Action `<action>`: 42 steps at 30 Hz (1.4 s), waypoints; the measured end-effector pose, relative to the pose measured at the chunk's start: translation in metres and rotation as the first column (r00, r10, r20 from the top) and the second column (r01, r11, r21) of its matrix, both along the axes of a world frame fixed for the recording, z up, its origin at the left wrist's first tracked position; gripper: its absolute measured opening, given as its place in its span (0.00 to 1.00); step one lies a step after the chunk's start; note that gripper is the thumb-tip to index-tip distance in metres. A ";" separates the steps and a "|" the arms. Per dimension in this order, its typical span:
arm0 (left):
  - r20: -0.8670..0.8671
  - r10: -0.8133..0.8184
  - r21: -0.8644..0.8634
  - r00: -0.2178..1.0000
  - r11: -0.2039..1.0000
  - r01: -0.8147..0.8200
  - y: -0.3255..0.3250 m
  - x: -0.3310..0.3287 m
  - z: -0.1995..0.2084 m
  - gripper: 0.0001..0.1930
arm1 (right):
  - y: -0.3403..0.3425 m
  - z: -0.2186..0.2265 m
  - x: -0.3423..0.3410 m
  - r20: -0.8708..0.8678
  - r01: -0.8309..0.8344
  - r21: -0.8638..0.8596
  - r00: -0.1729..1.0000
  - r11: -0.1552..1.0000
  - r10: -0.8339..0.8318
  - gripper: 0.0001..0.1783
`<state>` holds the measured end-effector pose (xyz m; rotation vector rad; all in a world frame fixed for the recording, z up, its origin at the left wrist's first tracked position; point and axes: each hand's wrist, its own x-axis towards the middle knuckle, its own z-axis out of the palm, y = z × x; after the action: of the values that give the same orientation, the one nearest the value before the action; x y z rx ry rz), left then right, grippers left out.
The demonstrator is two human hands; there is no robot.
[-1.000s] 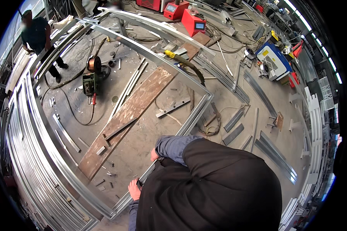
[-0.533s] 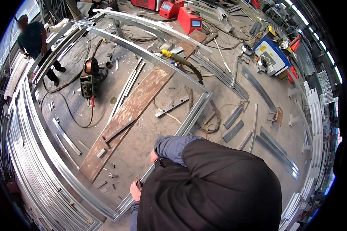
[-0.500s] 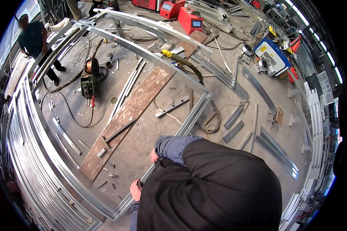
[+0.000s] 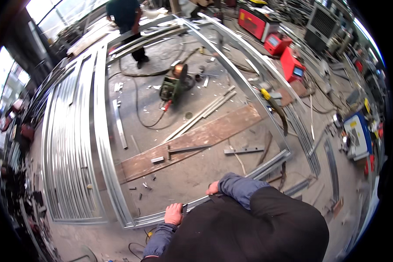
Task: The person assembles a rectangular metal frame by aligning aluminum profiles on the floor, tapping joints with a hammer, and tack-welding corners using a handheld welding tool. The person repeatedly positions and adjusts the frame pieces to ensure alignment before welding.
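In the head view my left hand (image 4: 174,214) rests at the near bar of a large silvery metal frame (image 4: 145,221), fingers curled. A small dark thing shows beside its thumb; I cannot make out its kind. Farther right along the same bar, my right hand (image 4: 212,188) is closed, with its grip partly hidden by my sleeve and dark clothing. Something dark is by it too. Inside the frame, beyond my hands, lie a brown board (image 4: 190,146), a hammer (image 4: 190,149) across it and a short metal bar (image 4: 243,150).
A green wire feeder (image 4: 172,87) with a copper-coloured spool stands inside the frame, its cable trailing. Slatted metal panels (image 4: 70,144) lie left. A person (image 4: 124,19) stands at the far side. Red machines (image 4: 292,65) and a yellow-necked welding torch (image 4: 266,94) are at right.
The view has swung left, so the frame and floor things appear farther right. My hands stay at the near bar. The person at the far side still stands there.
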<state>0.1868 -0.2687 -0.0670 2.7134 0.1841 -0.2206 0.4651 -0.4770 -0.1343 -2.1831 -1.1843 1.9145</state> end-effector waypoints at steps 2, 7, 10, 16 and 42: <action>-0.004 0.003 -0.016 1.000 1.000 -0.003 -0.002 0.004 0.008 0.20 | -0.009 -0.024 -0.003 -0.018 -0.083 -0.012 0.996 0.997 0.083 0.38; -0.004 0.009 0.014 1.000 1.000 -0.009 -0.003 0.004 0.015 0.16 | -0.011 -0.021 0.002 -0.031 -0.091 -0.022 0.995 0.996 0.090 0.34; -0.056 0.038 0.029 0.998 0.999 -0.037 -0.005 -0.008 0.011 0.18 | 0.004 0.066 0.002 -0.070 -0.074 -0.069 0.995 0.995 0.069 0.33; -0.045 -0.004 0.019 0.999 1.000 0.005 -0.005 0.003 0.020 0.24 | -0.003 0.055 0.006 -0.062 -0.073 -0.094 0.996 0.993 0.067 0.30; -0.030 0.015 0.019 0.999 1.000 -0.015 -0.007 0.005 0.034 0.19 | 0.000 0.062 0.005 -0.092 -0.064 -0.058 0.994 0.996 0.058 0.30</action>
<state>0.1917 -0.2752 -0.0334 2.7271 0.2161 -0.2569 0.4698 -0.4772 -0.0720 -2.0868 -1.2069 2.0764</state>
